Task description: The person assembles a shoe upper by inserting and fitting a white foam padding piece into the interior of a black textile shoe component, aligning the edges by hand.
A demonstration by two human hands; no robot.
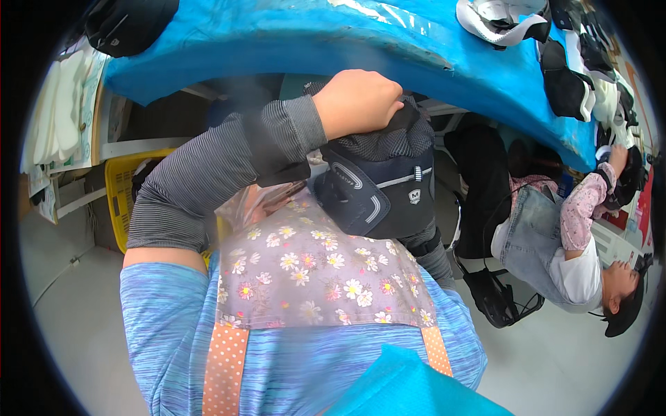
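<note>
A dark navy and black cap [395, 197] with grey patterned fabric and light trim is held up over my lap. My left hand [361, 100] is closed at its upper edge, with the fingers curled down and the fingertips turned out of sight. A striped grey sleeve covers my left forearm. On the right, only a striped sleeve [436, 260] of my right arm shows below the cap. My right hand is hidden behind or inside the cap. A floral apron [319, 270] lies under the cap.
A blue-covered table [291, 48] runs across in front of me. White and black caps [565, 80] sit at its right end, a black cap [132, 24] at its left. A yellow basket [118, 201] stands at left. A co-worker [548, 236] sits at right, near a black bag [489, 295].
</note>
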